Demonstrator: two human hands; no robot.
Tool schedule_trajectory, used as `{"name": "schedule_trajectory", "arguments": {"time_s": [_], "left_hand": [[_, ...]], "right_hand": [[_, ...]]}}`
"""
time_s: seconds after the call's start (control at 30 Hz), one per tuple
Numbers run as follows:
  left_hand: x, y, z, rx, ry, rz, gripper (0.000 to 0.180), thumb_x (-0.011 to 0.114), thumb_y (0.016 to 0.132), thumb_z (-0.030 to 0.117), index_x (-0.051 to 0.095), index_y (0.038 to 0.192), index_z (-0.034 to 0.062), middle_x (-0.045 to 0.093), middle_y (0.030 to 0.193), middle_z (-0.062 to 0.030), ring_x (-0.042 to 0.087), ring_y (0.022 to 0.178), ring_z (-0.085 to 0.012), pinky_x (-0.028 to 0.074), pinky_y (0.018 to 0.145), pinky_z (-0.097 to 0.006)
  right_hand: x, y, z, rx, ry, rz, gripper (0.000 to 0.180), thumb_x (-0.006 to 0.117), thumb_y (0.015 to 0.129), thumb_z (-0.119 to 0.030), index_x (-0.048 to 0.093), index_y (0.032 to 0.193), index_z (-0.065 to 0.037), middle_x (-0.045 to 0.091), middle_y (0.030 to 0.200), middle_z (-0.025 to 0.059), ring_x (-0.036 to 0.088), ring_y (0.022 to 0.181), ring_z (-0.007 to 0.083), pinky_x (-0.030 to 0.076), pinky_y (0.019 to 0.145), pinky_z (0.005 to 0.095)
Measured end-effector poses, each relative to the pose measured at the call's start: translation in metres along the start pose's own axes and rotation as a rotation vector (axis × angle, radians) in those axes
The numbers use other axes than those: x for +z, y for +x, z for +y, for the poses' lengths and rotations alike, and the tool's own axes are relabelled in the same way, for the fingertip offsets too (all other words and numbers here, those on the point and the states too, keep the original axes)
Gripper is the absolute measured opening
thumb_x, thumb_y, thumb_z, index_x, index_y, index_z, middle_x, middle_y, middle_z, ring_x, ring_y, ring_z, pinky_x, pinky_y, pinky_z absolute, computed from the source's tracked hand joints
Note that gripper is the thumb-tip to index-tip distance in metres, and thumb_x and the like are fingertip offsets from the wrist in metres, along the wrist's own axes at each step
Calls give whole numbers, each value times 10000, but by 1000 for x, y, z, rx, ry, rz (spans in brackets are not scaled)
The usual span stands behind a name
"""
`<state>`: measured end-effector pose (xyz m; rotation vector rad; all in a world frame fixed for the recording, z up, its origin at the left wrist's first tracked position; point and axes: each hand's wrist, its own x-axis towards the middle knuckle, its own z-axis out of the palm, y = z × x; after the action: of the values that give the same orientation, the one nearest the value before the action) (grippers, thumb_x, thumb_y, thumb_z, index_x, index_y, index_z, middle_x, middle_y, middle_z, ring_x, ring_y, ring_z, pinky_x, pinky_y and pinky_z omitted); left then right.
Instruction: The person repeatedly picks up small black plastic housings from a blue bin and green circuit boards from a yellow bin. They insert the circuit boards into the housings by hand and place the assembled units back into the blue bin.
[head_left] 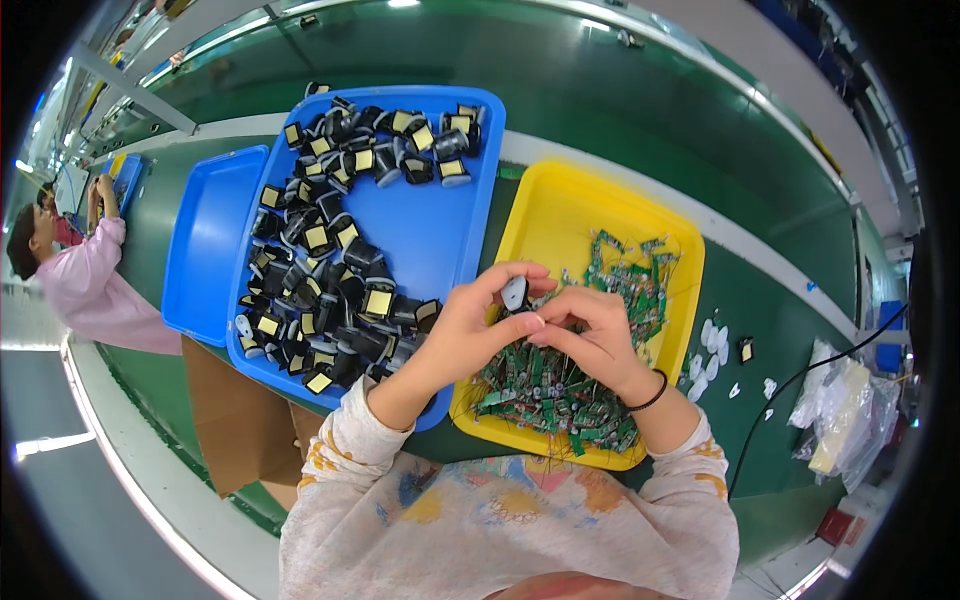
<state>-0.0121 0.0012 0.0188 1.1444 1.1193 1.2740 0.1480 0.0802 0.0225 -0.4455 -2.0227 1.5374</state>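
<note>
Sleeves, pale and patterned, come up from six o'clock as I watch; both my hands meet at centre. Left hand [470, 330] and right hand [590, 335] pinch one small part [514, 293] between fingertips, thumbs pressed close. It is dark, rounded, with a pale face, held above the seam between two trays. Green belt [600, 110] runs under everything, with a white rail along it and a factory hall beyond. At ten o'clock a blue tray [440, 230] holds many black parts with yellow tape; a second, bare blue tray [205, 240] lies left of it. At three o'clock a yellow tray [560, 215] carries green boards [550, 385] with wires. At nine o'clock another person [85, 280] in pink works.
</note>
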Motion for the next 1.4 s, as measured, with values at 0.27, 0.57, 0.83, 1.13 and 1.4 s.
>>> {"name": "schedule_trajectory", "arguments": {"time_s": [0.27,0.57,0.83,1.13,1.4], "left_hand": [[3,1,-5,253,308,164,301,601,772,106,493,1036,14,596,918,-125,599,848,-249,459,737,-305],[-49,2,9,101,1271,466,737,615,723,433,298,1322,143,160,1400,-200,42,1297,-423,86,983,-607],[-122,-17,-10,-632,1351,915,618,580,744,474,408,1253,170,225,1357,-219,434,1092,-417,314,849,-609],[-90,-1,-27,-232,1628,741,409,668,695,254,521,1027,66,480,1136,-154,561,830,-334,453,704,-407],[-75,9,-18,118,1305,668,218,657,677,116,591,878,63,580,1033,-47,593,767,-258,471,674,-350]], "right_hand": [[6,0,3,67,38,3,90,594,785,-19,566,856,30,580,778,80,601,686,128,485,606,232],[-22,62,7,-137,-694,8,97,595,754,-111,586,804,-28,591,765,119,587,651,268,469,586,331],[-142,131,92,-46,-1211,276,95,619,710,-111,572,778,-63,571,721,97,569,693,286,447,600,375],[-153,93,90,73,-1064,155,397,606,652,5,511,1026,-87,582,899,97,545,893,288,433,760,378],[-92,40,22,170,-848,141,171,624,696,-94,592,849,-24,609,801,107,578,746,264,456,681,358]]}}
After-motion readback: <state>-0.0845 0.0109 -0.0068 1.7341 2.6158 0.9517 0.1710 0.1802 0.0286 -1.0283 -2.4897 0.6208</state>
